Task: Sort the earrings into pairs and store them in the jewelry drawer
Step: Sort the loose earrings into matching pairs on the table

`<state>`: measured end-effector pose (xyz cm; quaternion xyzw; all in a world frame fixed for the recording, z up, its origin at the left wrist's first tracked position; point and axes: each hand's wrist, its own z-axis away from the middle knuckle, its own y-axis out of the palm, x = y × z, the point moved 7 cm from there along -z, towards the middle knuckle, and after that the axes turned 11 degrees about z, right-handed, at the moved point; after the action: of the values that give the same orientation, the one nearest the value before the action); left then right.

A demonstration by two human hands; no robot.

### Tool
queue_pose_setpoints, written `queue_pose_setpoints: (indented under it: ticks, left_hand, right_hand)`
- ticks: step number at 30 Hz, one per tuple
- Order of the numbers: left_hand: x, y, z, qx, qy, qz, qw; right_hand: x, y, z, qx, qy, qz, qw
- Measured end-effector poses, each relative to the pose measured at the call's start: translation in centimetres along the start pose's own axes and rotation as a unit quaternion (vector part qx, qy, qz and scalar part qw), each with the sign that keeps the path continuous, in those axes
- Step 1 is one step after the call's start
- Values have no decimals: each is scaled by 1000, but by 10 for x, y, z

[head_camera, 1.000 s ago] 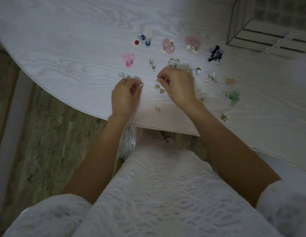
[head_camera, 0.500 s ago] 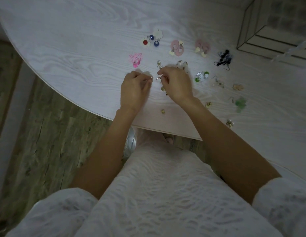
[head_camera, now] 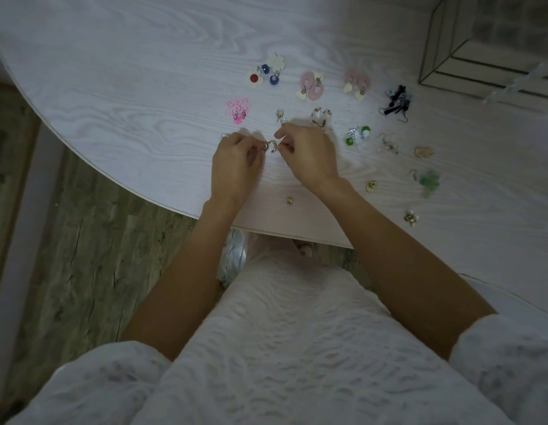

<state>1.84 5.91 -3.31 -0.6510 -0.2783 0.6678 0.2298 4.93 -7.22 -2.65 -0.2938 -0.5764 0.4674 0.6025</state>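
Both hands met over the table (head_camera: 119, 96), fingertips almost touching. The left hand (head_camera: 235, 165) had its fingers curled in, pinching one small silver hoop (head_camera: 271, 147); the right hand (head_camera: 308, 154) was curled likewise, pinching what looked like its mate, though that piece was mostly hidden by the fingers. They were held side by side, probably to check that the two matched before setting them down as a pair. Beyond the hands the sorted pairs lay in a row: flower studs (head_camera: 268, 72), pink ovals (head_camera: 311, 85), pink hearts (head_camera: 357, 84), a black set (head_camera: 396, 101). Loose singles sat nearer the edge, a gold stud (head_camera: 289, 200) and a green drop (head_camera: 430, 182) among them, likely awaiting partners. A wire-framed box (head_camera: 487, 44) stood at the far right; whether it was the jewelry drawer I cannot tell
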Motion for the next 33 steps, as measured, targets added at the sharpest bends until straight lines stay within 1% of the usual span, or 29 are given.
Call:
queue_pose_setpoints:
  ticks: [2,4,6,7,10,13,15,20,22,25,28,33]
  left_hand:
    - [-1,-5,3,-15,-5,-8,1000]
    - [-4,-13,9,-47,-12,-12,999]
    - [-12,-17,17,-65,11,7,998]
    - [-18,-14,20,-57,32,17,998]
    - [-33,10,25,17,81,0,997]
    - [-39,34,22,85,71,-50,993]
    - [-43,39,19,104,75,-76,989]
    - [-44,37,16,113,92,-81,986]
    - [-41,35,18,107,92,-84,986]
    - [-34,31,23,102,75,-79,989]
    - [-27,28,27,99,54,-63,992]
    - [-23,27,30,103,33,-47,993]
  right_hand:
    - [-7,-9,6,-31,0,-20,999]
    - [-21,-23,19,-75,-14,-22,997]
    - [-40,-33,35,-107,-20,-3,994]
    - [-50,-34,43,-111,-13,15,994]
    - [-71,-27,59,-104,9,67,992]
    - [-70,-21,65,-106,10,72,992]
    - [-61,-17,64,-105,0,76,992]
    - [-67,-22,75,-122,16,29,992]
    - [-71,-24,82,-127,7,28,991]
    - [-68,-18,83,-101,-26,55,993]
    - [-61,-7,77,-66,-11,42,997]
    - [-61,-4,70,-64,8,19,998]
